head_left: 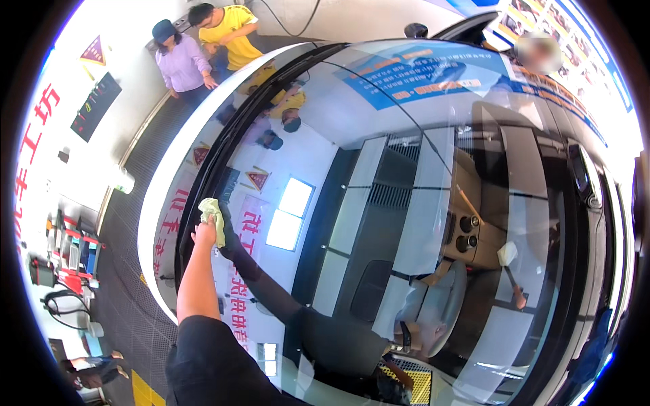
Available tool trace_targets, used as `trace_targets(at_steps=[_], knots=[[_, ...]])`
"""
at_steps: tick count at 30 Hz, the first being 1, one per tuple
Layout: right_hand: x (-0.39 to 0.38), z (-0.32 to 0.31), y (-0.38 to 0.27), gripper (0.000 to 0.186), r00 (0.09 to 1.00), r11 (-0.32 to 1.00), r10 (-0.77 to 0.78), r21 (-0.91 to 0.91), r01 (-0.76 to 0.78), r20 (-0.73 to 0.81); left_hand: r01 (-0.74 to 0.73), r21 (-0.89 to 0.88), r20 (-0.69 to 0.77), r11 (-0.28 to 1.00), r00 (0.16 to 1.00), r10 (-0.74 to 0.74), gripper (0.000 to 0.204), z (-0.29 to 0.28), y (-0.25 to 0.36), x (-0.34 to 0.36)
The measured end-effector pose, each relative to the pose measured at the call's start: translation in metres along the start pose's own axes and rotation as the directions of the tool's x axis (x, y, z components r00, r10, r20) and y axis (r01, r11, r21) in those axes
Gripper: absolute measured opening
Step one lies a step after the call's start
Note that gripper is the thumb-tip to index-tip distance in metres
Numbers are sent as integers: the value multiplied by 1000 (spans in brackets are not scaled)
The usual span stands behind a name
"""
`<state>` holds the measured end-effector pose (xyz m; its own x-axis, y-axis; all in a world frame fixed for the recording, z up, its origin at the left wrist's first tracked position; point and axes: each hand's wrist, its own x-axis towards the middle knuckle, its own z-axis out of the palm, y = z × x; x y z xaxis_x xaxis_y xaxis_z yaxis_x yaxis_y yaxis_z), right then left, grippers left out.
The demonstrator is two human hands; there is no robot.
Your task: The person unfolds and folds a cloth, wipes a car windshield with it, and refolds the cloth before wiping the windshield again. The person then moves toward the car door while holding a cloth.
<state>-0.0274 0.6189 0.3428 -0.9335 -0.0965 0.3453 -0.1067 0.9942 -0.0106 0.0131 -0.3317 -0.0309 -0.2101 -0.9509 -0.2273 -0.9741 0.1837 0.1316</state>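
Observation:
My left hand (205, 233) is closed on a crumpled pale yellow-green cloth (212, 215). It holds the cloth against the lower edge of a car's windshield (325, 196), beside the black wiper cowl (203, 177). The arm, in a dark short sleeve, stretches forward from the lower edge and is mirrored in the glass. Wall signs and people are reflected there too. My right hand is out of view. Behind the glass are two cup holders (467, 233) in a tan console and a white-headed tool with a brownish handle (516, 287).
The white hood (157, 203) curves along the left, above dark floor tiles (128, 250) with yellow parts. Two people (203, 54) stand by the far wall. A red-and-black equipment rack (74, 254) stands at left; another person (95, 372) shows partly below it. A side mirror (582, 172) juts out at right.

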Motion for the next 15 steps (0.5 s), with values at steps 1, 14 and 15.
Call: trace_targets(at_steps=[1, 14, 15], knots=[[-2, -4, 6, 74, 1000, 1000, 5, -18, -5, 6, -49, -25, -3, 998, 999, 49, 55, 8, 14, -13], [-4, 11, 44, 86, 992, 986, -120, -116, 116, -29, -908, -262, -77, 327, 357, 931, 62, -112, 334, -238], [-1, 11, 47, 87, 992, 983, -126, -138, 123, -17, -891, -274, -131, 362, 407, 904, 64, -106, 336, -230]])
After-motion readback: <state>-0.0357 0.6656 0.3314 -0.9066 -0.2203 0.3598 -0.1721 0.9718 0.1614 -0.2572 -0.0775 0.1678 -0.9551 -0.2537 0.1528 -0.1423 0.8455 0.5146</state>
